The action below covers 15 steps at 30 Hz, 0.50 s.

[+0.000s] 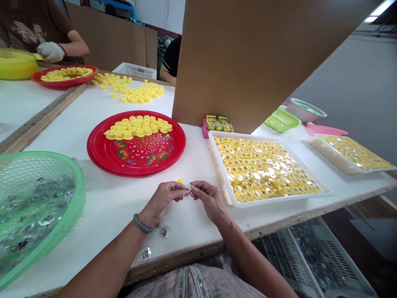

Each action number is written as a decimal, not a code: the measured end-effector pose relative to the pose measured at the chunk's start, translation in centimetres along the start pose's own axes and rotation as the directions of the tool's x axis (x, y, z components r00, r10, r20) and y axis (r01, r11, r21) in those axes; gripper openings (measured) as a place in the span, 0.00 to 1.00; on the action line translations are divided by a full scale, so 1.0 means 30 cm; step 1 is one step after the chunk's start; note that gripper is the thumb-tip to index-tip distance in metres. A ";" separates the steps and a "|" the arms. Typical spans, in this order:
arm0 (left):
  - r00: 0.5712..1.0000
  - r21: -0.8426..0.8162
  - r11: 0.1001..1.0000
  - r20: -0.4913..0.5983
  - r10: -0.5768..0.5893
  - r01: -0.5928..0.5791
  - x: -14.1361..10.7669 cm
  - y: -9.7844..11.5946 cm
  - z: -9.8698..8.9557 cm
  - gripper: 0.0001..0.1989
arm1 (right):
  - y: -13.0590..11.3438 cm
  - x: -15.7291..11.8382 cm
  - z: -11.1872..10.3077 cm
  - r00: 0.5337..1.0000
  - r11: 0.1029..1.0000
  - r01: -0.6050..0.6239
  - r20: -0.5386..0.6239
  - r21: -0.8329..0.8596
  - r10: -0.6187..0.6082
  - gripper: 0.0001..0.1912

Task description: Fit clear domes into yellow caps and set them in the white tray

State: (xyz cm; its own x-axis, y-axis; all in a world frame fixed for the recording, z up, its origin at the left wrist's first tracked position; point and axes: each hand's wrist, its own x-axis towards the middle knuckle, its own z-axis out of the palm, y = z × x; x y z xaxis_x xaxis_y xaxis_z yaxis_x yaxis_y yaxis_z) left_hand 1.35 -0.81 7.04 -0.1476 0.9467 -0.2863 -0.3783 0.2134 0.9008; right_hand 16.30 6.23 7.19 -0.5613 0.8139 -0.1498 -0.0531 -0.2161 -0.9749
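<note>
Our left hand (164, 198) and right hand (209, 199) both pinch a small clear piece (189, 193), probably light, slick, bendable, best gripped by its edges.

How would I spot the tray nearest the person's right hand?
Find the large brown upright board on the white table. Just in front of it lies a rectangular white plastic tray filled with shiny round yellow pieces. A similar pale tray lies farther right, but this one sits beside the person's bare right hand.
</note>
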 end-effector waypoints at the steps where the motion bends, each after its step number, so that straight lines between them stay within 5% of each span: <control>1: 1.000 -0.016 1.000 -0.006 -0.006 0.006 -0.001 -0.004 0.004 0.09 | 0.009 -0.001 0.005 0.999 0.999 -0.002 -0.032 0.042 0.003 0.11; 6: 0.998 -0.069 0.997 -0.049 -0.028 0.025 -0.008 -0.017 0.020 0.09 | 0.046 -0.018 0.028 0.991 0.987 0.066 -0.128 0.149 -0.047 0.11; 15: 0.988 0.168 0.976 -0.042 0.148 -0.139 -0.006 -0.003 0.013 0.08 | -0.006 -0.030 -0.014 0.987 0.957 0.157 0.057 -0.243 -0.148 0.06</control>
State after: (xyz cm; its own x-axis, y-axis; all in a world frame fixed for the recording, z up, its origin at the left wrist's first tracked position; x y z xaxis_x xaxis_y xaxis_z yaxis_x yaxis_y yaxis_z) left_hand 1.76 -0.90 7.13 -0.2403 0.9568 -0.1636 -0.1948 0.1176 0.9738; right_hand 17.17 5.75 7.44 -0.5936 0.8048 0.0054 0.0620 0.0524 -0.9967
